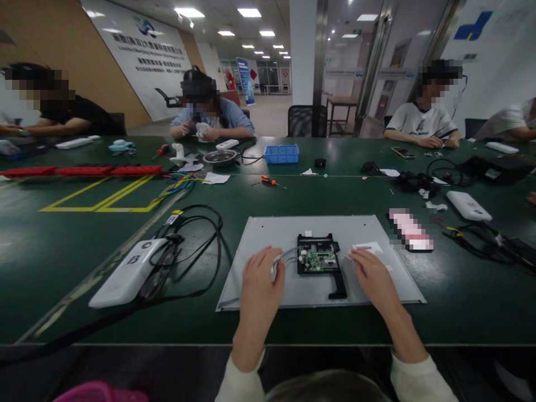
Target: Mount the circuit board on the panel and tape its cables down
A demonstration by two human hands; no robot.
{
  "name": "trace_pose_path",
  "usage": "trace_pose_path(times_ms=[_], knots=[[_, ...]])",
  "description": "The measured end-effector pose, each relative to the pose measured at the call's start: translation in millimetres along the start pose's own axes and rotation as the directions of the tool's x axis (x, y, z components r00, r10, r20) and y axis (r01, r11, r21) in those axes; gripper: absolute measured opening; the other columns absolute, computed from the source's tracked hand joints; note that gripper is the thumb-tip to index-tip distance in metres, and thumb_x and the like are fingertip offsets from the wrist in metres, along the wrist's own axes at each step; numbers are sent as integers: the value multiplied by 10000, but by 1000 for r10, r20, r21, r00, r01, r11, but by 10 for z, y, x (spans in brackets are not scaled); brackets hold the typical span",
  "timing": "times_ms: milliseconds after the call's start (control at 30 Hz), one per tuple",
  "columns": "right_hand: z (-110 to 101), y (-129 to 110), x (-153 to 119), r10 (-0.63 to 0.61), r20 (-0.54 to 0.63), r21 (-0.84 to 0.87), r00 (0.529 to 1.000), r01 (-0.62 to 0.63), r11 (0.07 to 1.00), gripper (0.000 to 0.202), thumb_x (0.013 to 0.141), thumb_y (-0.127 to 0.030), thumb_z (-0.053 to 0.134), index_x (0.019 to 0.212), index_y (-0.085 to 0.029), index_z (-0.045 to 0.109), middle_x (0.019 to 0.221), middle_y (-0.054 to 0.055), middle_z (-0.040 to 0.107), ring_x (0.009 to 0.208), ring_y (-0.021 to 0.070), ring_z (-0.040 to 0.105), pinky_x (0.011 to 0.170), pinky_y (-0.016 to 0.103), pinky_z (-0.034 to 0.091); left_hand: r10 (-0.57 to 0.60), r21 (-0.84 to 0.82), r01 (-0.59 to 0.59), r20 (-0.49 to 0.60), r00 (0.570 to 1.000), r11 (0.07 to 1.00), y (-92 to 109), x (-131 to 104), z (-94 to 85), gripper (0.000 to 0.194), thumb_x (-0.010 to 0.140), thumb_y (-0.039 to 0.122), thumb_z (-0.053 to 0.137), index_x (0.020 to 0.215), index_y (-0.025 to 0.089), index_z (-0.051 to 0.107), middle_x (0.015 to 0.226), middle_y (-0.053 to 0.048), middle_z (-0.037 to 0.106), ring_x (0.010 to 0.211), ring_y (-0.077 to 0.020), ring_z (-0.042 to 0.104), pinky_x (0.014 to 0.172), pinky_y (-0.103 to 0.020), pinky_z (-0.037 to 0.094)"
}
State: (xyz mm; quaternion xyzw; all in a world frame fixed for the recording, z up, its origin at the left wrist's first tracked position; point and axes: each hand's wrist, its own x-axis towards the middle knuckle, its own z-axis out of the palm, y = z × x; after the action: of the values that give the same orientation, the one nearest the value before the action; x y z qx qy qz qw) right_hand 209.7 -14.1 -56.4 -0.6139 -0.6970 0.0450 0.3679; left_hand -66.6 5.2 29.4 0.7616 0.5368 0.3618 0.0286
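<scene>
A grey flat panel [247, 229] lies on the green table before me. On its middle sits a black plastic frame [338, 286] holding a green circuit board [318, 261]. My left hand [262, 276] is at the left of the board, its fingers curled round grey cables [288, 258] that run to the board's left side. To the right of the frame, my right hand [372, 276] has thumb and fingertips pinched together. What they hold, if anything, is too small to make out. White paper [379, 249] lies on the panel just beyond that hand.
A white power bank [128, 273] with looped black cables lies left. A phone [410, 230] and another white power bank [468, 206] lie right. Beyond are an orange screwdriver [272, 181], a blue basket [282, 154] and a metal bowl [220, 158]. Several people sit around the table.
</scene>
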Motion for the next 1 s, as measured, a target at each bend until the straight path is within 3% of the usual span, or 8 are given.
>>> trace_pose_path(times_ms=[67, 133, 233, 333, 433, 533, 667, 1000], knots=[[-2, -15, 1, -3, 1, 6, 1000, 3, 1000, 347, 897, -177, 403, 1116, -159, 671, 1194, 127, 662, 1183, 255, 567, 1035, 495, 447, 34, -41, -33, 33, 999, 999, 59, 271, -24, 212, 913, 228, 437, 1040, 208, 606, 1073, -57, 675, 1050, -214, 613, 968, -379, 452], [0, -19, 0, -13, 0, 15, 1000, 13, 1000, 342, 897, -180, 407, 1112, -165, 672, 1189, 123, 664, 1181, 254, 569, 1037, 494, 445, 46, -54, -40, 103, 994, 998, 95, 565, 61, 212, 909, 228, 451, 1053, 197, 604, 1083, -56, 668, 1043, -215, 608, 956, -371, 453], [7, -10, -4, -25, 0, 27, 1000, 25, 999, 337, 894, -178, 412, 1105, -179, 674, 1181, 116, 667, 1171, 254, 575, 1033, 496, 448, 71, -47, -61, 242, 968, 997, 97, 932, 368, 207, 874, 186, 489, 1039, 161, 611, 1052, -81, 660, 999, -215, 612, 920, -351, 461], [19, 0, -7, -35, -2, 26, 999, 35, 999, 327, 890, -168, 420, 1090, -178, 679, 1175, 115, 668, 1160, 253, 581, 1027, 494, 453, 50, -17, -47, 399, 915, 999, 37, 1110, 736, 233, 840, 185, 544, 1059, 152, 617, 1058, -98, 637, 1010, -213, 600, 917, -322, 448], [28, -4, -5, -40, 2, 17, 999, 40, 999, 315, 885, -154, 428, 1064, -169, 687, 1169, 114, 671, 1157, 252, 582, 1029, 487, 453, 17, 3, -21, 449, 893, 1000, -70, 1115, 999, 256, 792, 209, 616, 1032, 123, 632, 1018, -121, 625, 974, -232, 605, 887, -323, 453], [28, -23, 1, -47, 15, 12, 999, 46, 999, 312, 877, -136, 433, 1053, -169, 690, 1170, 107, 673, 1151, 247, 585, 1028, 476, 456, 3, 1, -4, 463, 887, 1000, -188, 1064, 1113, 279, 778, 229, 635, 1037, 127, 625, 1015, -113, 609, 909, -215, 606, 827, -303, 467], [14, -61, 12, -50, 33, -2, 998, 50, 999, 318, 871, -116, 434, 1056, -167, 688, 1171, 101, 673, 1146, 241, 585, 1035, 469, 450, 6, -22, 5, 473, 881, 1000, -287, 1041, 1129, 247, 773, 262, 640, 995, 155, 619, 970, -68, 597, 820, -175, 596, 771, -269, 472], [-87, -167, 51, -103, 106, -21, 989, 105, 994, 320, 879, -123, 436, 1074, -174, 683, 1190, 96, 663, 1166, 243, 571, 1044, 447, 436, 72, -85, -36, 474, 877, 996, -335, 1052, 1157, 129, 768, 246, 633, 873, 171, 637, 869, -39, 608, 850, -187, 573, 788, -283, 450]])
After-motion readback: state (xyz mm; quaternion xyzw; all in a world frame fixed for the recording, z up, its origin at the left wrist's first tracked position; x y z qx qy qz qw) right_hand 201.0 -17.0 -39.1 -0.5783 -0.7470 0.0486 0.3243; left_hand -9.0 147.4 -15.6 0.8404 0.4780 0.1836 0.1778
